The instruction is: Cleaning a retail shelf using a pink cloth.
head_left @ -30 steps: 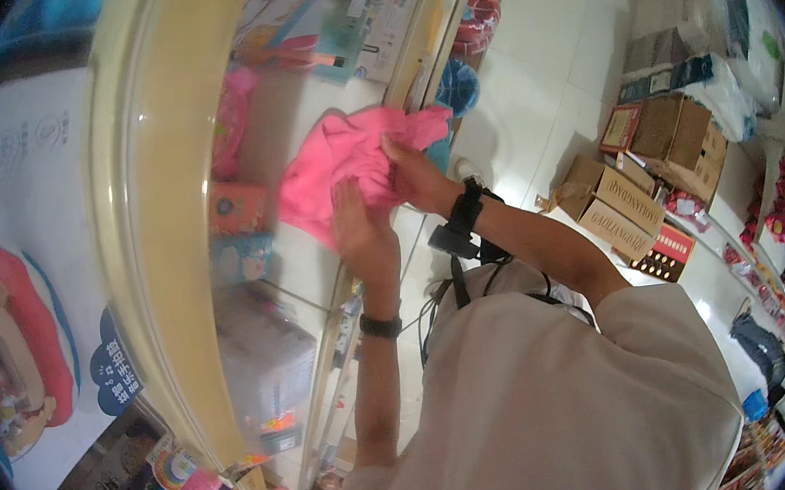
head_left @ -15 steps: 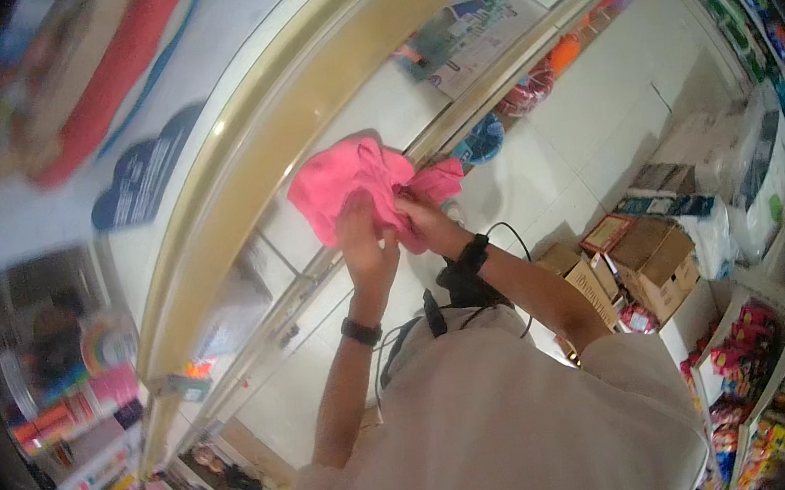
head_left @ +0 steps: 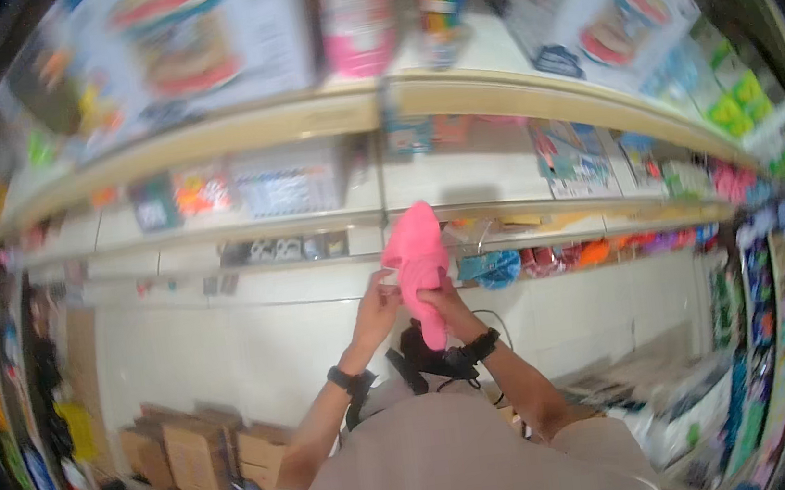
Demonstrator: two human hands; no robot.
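Note:
A bright pink cloth (head_left: 418,242) is bunched into a long, narrow shape in front of my body, its upper end near a shelf edge and its lower end hanging between my wrists. My right hand (head_left: 444,299) is closed round its lower right side, the thumb lying across the folds. At the cloth's left edge, my left hand (head_left: 380,302) has its fingers bent and pinched against it; motion blur softens the fingertips. Dark bands circle both wrists.
White shelves with a cream front edge (head_left: 530,91) curve across ahead, bearing boxed goods and a pink container (head_left: 358,31). Blue round packs (head_left: 497,270) sit on a lower shelf. Cardboard boxes (head_left: 194,456) stand on the floor at left; plastic-wrapped packs (head_left: 664,417) lie at right.
My view has swung round and levelled, so the shelves now run across ahead. The cloth has gone from spread and crumpled to a narrower bundle. My left hand has moved to its left edge.

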